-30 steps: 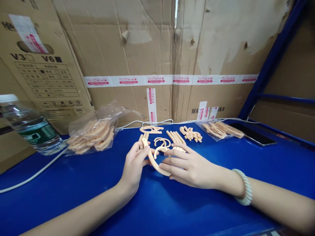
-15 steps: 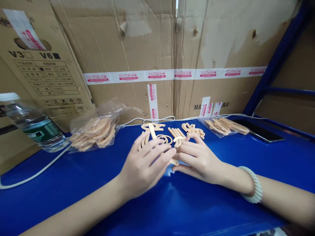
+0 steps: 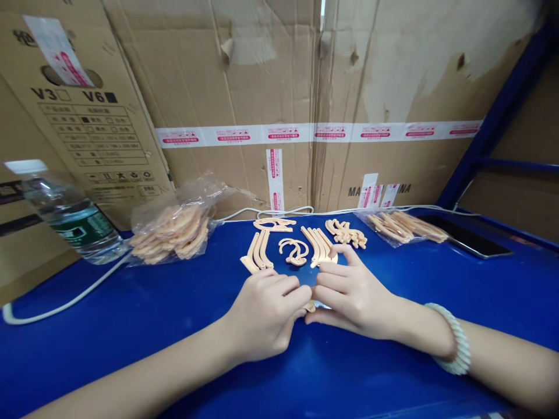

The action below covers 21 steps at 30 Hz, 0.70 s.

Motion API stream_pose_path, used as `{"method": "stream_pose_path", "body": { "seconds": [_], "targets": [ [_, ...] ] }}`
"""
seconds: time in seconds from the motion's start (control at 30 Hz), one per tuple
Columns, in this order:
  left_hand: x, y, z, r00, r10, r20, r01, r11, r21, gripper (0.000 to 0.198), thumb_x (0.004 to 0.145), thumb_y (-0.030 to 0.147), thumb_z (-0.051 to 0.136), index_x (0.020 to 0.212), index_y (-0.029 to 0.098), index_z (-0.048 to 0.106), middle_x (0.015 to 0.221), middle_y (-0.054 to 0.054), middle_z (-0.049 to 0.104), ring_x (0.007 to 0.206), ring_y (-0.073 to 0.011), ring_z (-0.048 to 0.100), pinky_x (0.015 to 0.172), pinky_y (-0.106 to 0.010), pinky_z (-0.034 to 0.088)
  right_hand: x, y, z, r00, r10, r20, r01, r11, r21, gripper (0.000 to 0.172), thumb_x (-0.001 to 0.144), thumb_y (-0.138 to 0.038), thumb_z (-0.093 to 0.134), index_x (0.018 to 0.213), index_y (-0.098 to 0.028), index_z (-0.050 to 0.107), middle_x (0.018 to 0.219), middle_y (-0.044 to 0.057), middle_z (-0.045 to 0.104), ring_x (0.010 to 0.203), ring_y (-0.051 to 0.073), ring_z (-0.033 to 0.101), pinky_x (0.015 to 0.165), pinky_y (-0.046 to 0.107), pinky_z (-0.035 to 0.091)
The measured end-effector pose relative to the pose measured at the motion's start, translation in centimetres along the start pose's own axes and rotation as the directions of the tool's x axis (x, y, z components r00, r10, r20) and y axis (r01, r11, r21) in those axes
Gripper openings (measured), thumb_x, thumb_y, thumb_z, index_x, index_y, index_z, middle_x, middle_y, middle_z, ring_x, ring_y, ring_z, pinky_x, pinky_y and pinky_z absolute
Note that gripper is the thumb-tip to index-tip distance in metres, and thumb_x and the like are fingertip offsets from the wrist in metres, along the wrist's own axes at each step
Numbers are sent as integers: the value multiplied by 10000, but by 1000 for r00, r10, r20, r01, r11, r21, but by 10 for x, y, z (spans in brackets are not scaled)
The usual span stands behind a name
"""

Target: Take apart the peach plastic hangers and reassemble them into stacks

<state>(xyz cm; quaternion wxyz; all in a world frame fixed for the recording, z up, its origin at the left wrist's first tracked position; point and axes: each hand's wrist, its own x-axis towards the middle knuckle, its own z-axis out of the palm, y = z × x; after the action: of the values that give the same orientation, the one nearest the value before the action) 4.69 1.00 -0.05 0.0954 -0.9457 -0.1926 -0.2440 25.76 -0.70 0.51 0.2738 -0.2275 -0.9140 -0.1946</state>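
left hand (image 3: 266, 314) has curled its fingers, spread half a second ago. on the blue tabletop (image 3: 340, 378), curved strips (image 3: 264, 251) lie grouped just beyond, probably to keep shapes apart within reach. left and right hand (image 3: 356, 297) meet, knuckles up, both closed on a mostly hidden pale piece (image 3: 310, 306) between them, perhaps to brace it; right index lifted, bent.

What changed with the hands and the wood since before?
The left hand turned over and moved in toward the right hand. The curved wooden piece, easy to see before, is now mostly hidden by them. The bottle and phone stayed put.
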Motion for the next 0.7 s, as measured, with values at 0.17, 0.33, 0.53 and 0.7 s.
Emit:
{"method": "stream_pose_path", "body": {
  "seconds": [0.17,0.33,0.53,0.7],
  "targets": [
    [0,2,0,999,0,-51,-1,1000,-26,203,860,185,411,666,200,469,599,21,490,471,-150,392,474,-312,287,1,-3,2,1000,20,17,-22,995,97,369,987,-393,460,720,-161,565,627,-22,514,649,132,426,846,379,285],
    [0,3,-3,989,35,-147,-37,999,-12,205,815,167,432,613,196,459,550,20,463,448,-145,366,458,-311,263,1,-6,-1,997,77,18,-79,983,168,317,966,-399,510,766,-167,589,639,-26,534,647,124,460,851,365,281],
    [3,-1,-14,963,175,-207,-156,982,104,214,825,101,428,653,179,527,587,0,564,495,-147,450,495,-308,293,2,-5,-5,970,241,24,-230,887,401,233,888,-415,638,824,-190,638,633,-40,580,607,111,508,780,321,305],
    [7,-42,-40,994,79,-69,-72,993,98,177,938,165,461,798,183,568,716,-8,636,664,-163,569,625,-281,387,0,16,-2,903,427,-41,-373,830,415,240,865,-407,658,775,-184,645,650,-10,614,604,126,500,671,294,350]
  ]
}}
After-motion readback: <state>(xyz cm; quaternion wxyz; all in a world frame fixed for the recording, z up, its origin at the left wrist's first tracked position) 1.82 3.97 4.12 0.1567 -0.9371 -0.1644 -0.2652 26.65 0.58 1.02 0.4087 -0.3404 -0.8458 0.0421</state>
